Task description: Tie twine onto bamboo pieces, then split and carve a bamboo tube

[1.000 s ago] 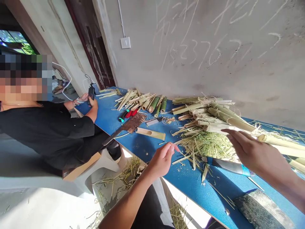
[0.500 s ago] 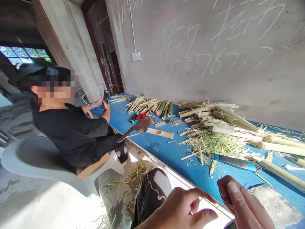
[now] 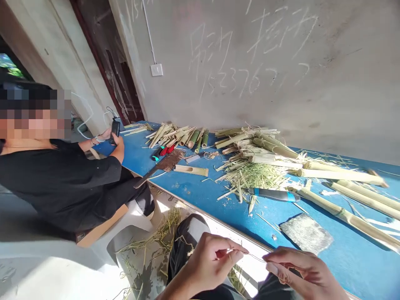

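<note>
My left hand [image 3: 211, 260] and my right hand [image 3: 296, 273] are held over my lap, in front of the blue table's near edge [image 3: 218, 216]. Both are pinched on a thin bamboo sliver [image 3: 254, 257] stretched between their fingertips. The fingers of both hands are curled in. On the table beyond them lie a blue-handled knife [image 3: 273, 194], a heap of green shavings [image 3: 253, 175] and long split bamboo poles [image 3: 343, 177].
A grey sharpening stone [image 3: 306, 233] lies near the table edge. A cleaver [image 3: 164, 164], a short bamboo piece [image 3: 191, 170] and a pile of cut bamboo tubes [image 3: 181, 135] lie further left. A person in black [image 3: 62, 179] sits at the left holding a phone [image 3: 115, 127]. Shavings litter the floor.
My hands have drawn back from over the table to my lap and pinched a thin sliver between them. The view has swung, now showing the stone and more poles.
</note>
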Available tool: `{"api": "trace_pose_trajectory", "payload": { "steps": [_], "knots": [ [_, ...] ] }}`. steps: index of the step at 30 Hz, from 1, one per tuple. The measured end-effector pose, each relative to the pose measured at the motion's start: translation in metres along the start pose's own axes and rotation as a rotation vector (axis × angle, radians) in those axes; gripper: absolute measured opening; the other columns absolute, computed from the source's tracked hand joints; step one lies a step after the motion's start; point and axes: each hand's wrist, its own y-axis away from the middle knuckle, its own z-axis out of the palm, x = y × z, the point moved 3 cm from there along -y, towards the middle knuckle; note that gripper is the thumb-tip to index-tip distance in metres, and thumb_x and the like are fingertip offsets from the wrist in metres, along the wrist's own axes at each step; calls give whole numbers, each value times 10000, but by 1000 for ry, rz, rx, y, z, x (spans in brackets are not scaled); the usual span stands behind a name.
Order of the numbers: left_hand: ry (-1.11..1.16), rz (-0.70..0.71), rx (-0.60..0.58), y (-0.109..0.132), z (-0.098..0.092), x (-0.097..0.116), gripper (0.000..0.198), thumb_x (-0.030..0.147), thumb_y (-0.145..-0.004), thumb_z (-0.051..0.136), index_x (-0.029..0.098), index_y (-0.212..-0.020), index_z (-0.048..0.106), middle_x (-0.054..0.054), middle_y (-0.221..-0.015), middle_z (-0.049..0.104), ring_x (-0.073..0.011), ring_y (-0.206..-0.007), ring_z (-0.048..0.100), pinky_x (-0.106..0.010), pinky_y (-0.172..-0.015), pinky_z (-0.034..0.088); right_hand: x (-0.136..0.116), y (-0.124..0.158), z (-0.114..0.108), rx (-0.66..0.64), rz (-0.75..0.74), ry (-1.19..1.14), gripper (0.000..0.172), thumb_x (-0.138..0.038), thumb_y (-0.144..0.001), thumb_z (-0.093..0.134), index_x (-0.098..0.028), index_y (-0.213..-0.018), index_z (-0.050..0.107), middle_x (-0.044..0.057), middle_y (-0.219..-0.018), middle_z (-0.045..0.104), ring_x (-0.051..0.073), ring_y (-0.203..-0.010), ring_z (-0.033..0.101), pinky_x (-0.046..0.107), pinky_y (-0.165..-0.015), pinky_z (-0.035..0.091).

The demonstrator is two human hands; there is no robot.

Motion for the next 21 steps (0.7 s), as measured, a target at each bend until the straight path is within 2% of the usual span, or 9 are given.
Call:
{"api": "trace_pose_trajectory", "payload": {
  "steps": [3,5,8,11,13,15,17,21],
  "knots": [
    [24,-23,31,-8,-6,2,328,414,-939,674,157,-900,874,-15,-529,586,-111,-511,381,-258,-494,270,-15,1,-1,69,-78,79,307,-480,-994,667,-254,-868,832,49,-791,789,186,-655,731,252,-581,553],
    [13,-21,19,-14,-9,4,354,428,-948,661,142,-871,855,15,-513,488,-108,-517,352,-254,-495,262,-24,1,3,114,-157,204,253,-398,-1032,634,-240,-942,810,46,-823,787,177,-684,726,261,-581,525],
    [-38,7,-20,-25,-11,8,342,410,-969,643,145,-862,830,22,-553,486,-101,-528,371,-241,-505,277,-36,-3,13,132,-309,400,212,-269,-1075,564,-214,-1031,763,46,-828,774,183,-703,696,298,-611,484],
    [-23,22,48,-37,-15,11,333,421,-962,660,151,-838,810,41,-546,440,-100,-532,358,-239,-517,282,-43,-11,23,161,-392,485,195,-190,-1080,535,-196,-1053,729,46,-822,761,186,-707,672,316,-649,449],
    [14,12,120,-47,-18,10,345,453,-953,669,150,-861,807,42,-565,440,-106,-551,359,-239,-531,297,-46,-16,26,227,-386,499,175,-184,-1081,538,-185,-1060,712,42,-809,754,181,-691,663,312,-653,431],
    [5,14,138,-57,-19,11,355,472,-958,664,151,-913,808,46,-584,433,-109,-564,357,-241,-542,301,-48,-19,27,295,-354,505,164,-196,-1083,544,-182,-1034,700,26,-777,742,167,-646,640,302,-636,407],
    [-58,49,112,-66,-19,15,351,468,-969,658,152,-947,809,60,-580,377,-105,-558,335,-243,-542,286,-50,-21,27,324,-319,488,172,-205,-1086,540,-188,-1002,690,14,-765,732,153,-620,619,291,-615,383],
    [-142,138,61,-77,-15,25,340,437,-980,645,144,-917,805,77,-557,304,-92,-527,303,-241,-524,260,-49,-18,21,294,-259,417,200,-231,-1093,511,-196,-1005,687,16,-769,722,142,-610,595,283,-596,351]
  ]
}}
